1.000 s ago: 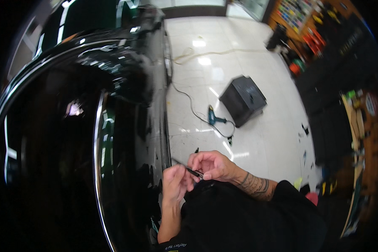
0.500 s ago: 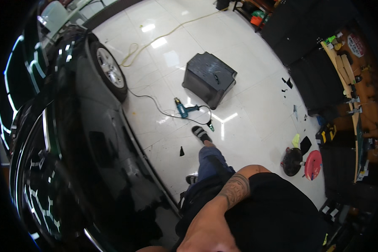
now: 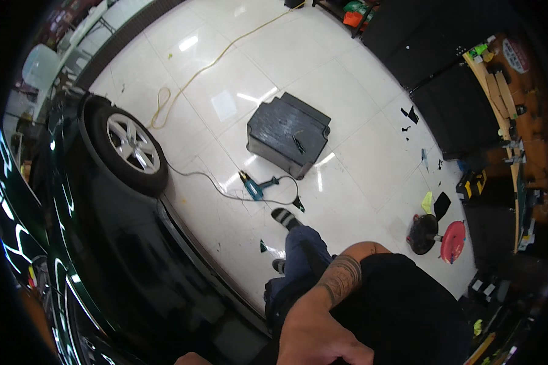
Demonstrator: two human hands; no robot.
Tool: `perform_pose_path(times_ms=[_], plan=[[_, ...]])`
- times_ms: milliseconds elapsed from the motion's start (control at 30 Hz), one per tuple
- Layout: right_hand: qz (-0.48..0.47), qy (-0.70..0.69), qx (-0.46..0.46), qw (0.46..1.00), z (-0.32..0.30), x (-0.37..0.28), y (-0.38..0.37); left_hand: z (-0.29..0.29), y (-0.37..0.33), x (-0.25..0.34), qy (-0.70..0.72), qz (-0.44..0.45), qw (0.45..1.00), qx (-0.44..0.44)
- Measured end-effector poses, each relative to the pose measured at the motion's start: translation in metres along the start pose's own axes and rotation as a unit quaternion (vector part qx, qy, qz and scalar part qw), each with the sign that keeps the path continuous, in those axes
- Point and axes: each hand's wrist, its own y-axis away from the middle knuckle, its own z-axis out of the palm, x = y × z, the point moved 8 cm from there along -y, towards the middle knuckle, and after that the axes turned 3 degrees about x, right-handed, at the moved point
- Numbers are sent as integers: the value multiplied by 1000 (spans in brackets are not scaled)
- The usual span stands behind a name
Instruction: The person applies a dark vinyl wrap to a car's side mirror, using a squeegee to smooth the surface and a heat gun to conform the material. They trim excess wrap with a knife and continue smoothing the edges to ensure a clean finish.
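My right forearm, with a dark tattoo band, comes down from the black shirt to my right hand (image 3: 323,339) at the lower edge. The back of that hand shows, with a bent digit at its right side. Its other fingers are cut off by the frame, and I see nothing held. Only a small part of my left hand (image 3: 193,359) shows at the bottom, in front of the dark side of a black car (image 3: 134,261); its fingers are hidden.
A heat gun (image 3: 253,186) lies on the tiled floor by my sandalled foot, its cord curling toward the car wheel (image 3: 133,145). Beyond it is a dark grey upturned bin (image 3: 289,125). A red disc-shaped item (image 3: 452,241), a yellow cord (image 3: 216,61) and black scraps lie about.
The view has shifted, showing more of the wheel; the bin and heat gun sit lower and further left in it. More of my right hand shows. My left hand's visible part is further left.
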Motion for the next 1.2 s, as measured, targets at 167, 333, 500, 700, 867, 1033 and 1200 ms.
perform_pose_path(times_ms=[167, 333, 500, 700, 867, 1033, 1200], plan=[[24, 166, -10, 986, 14, 0, -8, 21, -15, -3, -4, -21, 999, -41], [96, 332, 43, 937, 28, 18, -32, 44, -3, -2, -2, -21, 996, -90], [89, 236, 188, 949, 51, 50, -41, 62, 21, -1, 10, -7, 991, -131], [54, 38, 62, 996, 58, 119, -25, 99, 59, 2, 15, 0, 976, -215], [92, 198, 26, 976, 77, 149, -32, 134, 98, 1, 25, -1, 956, -293], [199, 381, 114, 896, 94, 159, -53, 176, 134, 0, 26, -8, 926, -377], [255, 632, 171, 712, 77, 169, -36, 230, 165, 0, 20, -14, 890, -456]])
